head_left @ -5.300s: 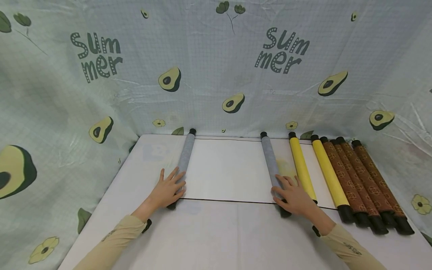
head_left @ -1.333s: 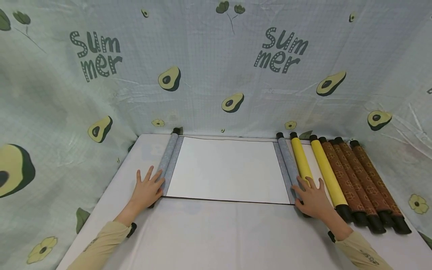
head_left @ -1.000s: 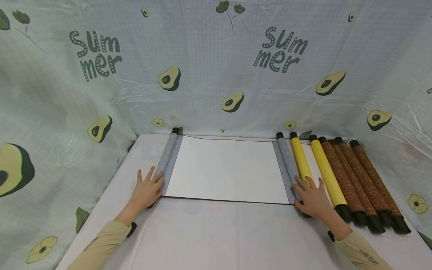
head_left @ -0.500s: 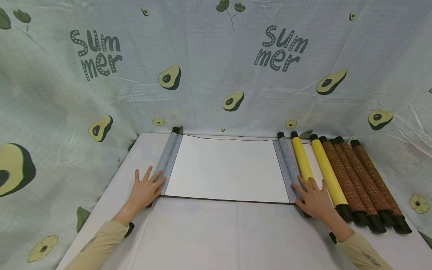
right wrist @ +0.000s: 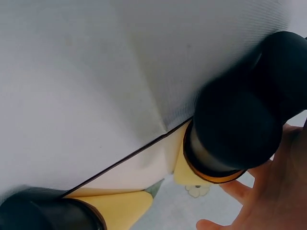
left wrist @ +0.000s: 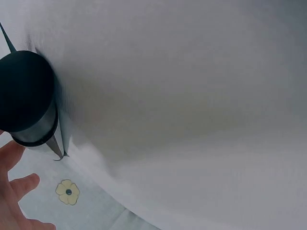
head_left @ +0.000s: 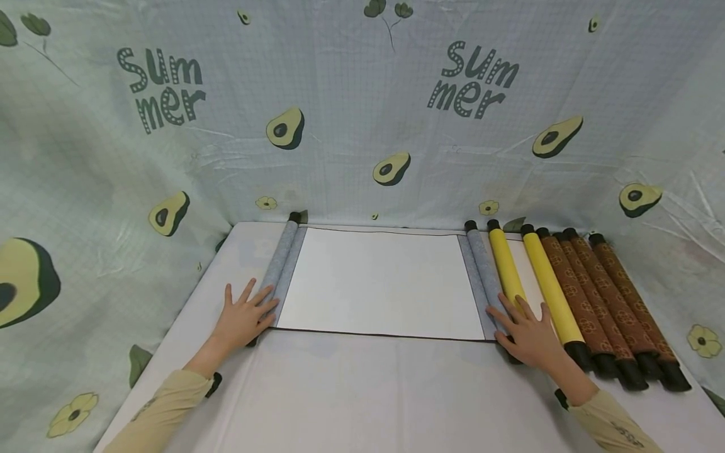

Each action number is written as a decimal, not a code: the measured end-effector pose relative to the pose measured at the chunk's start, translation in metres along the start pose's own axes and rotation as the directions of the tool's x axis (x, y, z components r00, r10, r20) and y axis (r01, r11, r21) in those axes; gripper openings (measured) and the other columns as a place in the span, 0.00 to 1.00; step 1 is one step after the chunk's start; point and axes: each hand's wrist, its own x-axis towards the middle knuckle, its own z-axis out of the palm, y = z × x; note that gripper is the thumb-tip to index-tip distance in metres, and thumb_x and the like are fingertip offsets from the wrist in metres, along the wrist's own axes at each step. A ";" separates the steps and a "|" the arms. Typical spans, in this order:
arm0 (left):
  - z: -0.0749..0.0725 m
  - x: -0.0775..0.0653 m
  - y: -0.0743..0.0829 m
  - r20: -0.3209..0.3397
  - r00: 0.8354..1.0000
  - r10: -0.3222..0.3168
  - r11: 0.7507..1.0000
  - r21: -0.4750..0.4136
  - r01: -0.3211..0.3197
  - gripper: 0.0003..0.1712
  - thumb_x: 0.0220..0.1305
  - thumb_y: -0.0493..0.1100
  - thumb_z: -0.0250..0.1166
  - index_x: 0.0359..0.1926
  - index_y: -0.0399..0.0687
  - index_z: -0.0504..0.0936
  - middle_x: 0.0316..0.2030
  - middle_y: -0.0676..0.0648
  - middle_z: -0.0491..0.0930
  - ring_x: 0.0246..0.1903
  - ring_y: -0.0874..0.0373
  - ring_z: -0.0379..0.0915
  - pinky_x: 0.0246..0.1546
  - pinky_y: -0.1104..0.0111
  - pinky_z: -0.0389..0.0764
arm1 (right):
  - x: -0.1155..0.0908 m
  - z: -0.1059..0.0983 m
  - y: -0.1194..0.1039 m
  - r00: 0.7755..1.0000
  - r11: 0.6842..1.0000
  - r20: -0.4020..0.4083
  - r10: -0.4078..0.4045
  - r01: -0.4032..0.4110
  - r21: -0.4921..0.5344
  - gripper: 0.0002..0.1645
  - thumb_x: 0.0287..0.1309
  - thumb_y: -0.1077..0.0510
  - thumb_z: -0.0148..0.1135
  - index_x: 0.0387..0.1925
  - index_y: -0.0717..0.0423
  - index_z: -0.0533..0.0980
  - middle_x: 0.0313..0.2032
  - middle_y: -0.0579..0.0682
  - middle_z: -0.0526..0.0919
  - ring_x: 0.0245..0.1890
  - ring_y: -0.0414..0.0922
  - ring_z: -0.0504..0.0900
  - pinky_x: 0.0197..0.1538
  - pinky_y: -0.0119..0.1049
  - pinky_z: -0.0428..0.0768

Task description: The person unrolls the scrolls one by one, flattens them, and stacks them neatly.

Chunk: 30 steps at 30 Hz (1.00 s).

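Note:
A scroll lies spread on the table, its white paper (head_left: 385, 283) between a left grey-blue roller (head_left: 283, 248) and a right grey-blue roller (head_left: 483, 261), both black-ended. My left hand (head_left: 240, 322) rests on the near part of the left roller with fingers spread. My right hand (head_left: 532, 333) lies over the near part of the right roller, fingers spread, reaching toward the first yellow roller (head_left: 506, 261). In the left wrist view a black end knob (left wrist: 26, 88) sits beside the fingers; the right wrist view has black end knobs (right wrist: 237, 127) by the right hand.
A second yellow roller (head_left: 552, 292) lies right of the first, white paper between them. Several brown patterned scrolls (head_left: 620, 302) lie side by side at the table's right. A printed cloth (head_left: 340, 82) with avocados hangs behind the white table (head_left: 362, 396).
Since the oldest frame, both hands and grey-blue rollers have moved apart, left and right, baring more white paper and the grey-blue borders. Over the last second they have stayed nearly still.

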 end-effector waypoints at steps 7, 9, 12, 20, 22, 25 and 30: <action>0.000 0.002 0.002 0.020 1.000 0.006 1.000 0.001 -0.006 0.20 0.56 0.52 0.59 0.48 0.50 0.79 0.57 0.45 0.71 0.61 0.40 0.56 0.52 0.33 0.51 | -0.003 -0.002 0.002 0.999 0.999 0.032 0.023 -0.024 0.027 0.29 0.57 0.42 0.50 0.60 0.43 0.64 0.62 0.61 0.62 0.61 0.62 0.58 0.56 0.69 0.48; 0.001 0.003 0.003 0.027 1.000 0.005 1.000 0.001 -0.005 0.20 0.57 0.52 0.58 0.48 0.50 0.79 0.57 0.45 0.71 0.62 0.40 0.56 0.52 0.33 0.51 | -0.003 -0.003 0.003 0.999 0.998 0.033 0.031 -0.033 0.052 0.29 0.58 0.41 0.49 0.61 0.42 0.63 0.62 0.62 0.62 0.61 0.62 0.58 0.55 0.69 0.47; 0.002 0.003 0.004 0.026 1.000 0.004 1.000 -0.002 -0.004 0.20 0.57 0.52 0.58 0.49 0.50 0.79 0.57 0.45 0.71 0.62 0.40 0.56 0.52 0.33 0.51 | -0.004 -0.003 0.005 0.998 0.997 0.038 0.043 -0.045 0.067 0.30 0.59 0.40 0.47 0.62 0.42 0.62 0.62 0.62 0.62 0.61 0.62 0.57 0.55 0.69 0.46; 0.000 0.004 0.007 0.022 1.000 -0.003 1.000 -0.027 0.003 0.20 0.58 0.52 0.57 0.49 0.49 0.78 0.57 0.44 0.71 0.62 0.40 0.56 0.53 0.33 0.51 | -0.006 -0.005 0.009 0.995 0.995 0.067 0.074 -0.079 0.069 0.32 0.61 0.39 0.43 0.64 0.42 0.57 0.63 0.62 0.60 0.62 0.63 0.57 0.56 0.70 0.44; 0.000 0.005 0.008 0.027 1.000 -0.005 0.999 -0.033 0.006 0.20 0.58 0.52 0.57 0.50 0.49 0.78 0.57 0.44 0.71 0.62 0.40 0.56 0.53 0.33 0.51 | -0.007 -0.006 0.011 0.994 0.994 0.068 0.087 -0.091 0.060 0.32 0.61 0.38 0.42 0.64 0.44 0.58 0.63 0.62 0.60 0.61 0.62 0.57 0.55 0.70 0.44; -0.001 0.005 0.008 0.032 0.999 -0.009 0.999 -0.035 0.010 0.20 0.58 0.51 0.57 0.50 0.50 0.78 0.57 0.44 0.71 0.62 0.40 0.56 0.53 0.33 0.51 | -0.008 -0.006 0.012 0.992 0.993 0.062 0.112 -0.115 0.041 0.33 0.62 0.38 0.40 0.63 0.49 0.61 0.63 0.62 0.60 0.60 0.62 0.58 0.55 0.70 0.45; 0.001 0.005 0.008 0.033 0.999 -0.015 0.999 -0.039 0.016 0.20 0.58 0.51 0.57 0.50 0.50 0.78 0.57 0.44 0.70 0.62 0.40 0.55 0.53 0.33 0.50 | -0.012 -0.007 0.014 0.987 0.986 0.014 0.163 -0.163 0.038 0.30 0.62 0.41 0.42 0.56 0.56 0.68 0.60 0.62 0.62 0.57 0.63 0.60 0.53 0.70 0.47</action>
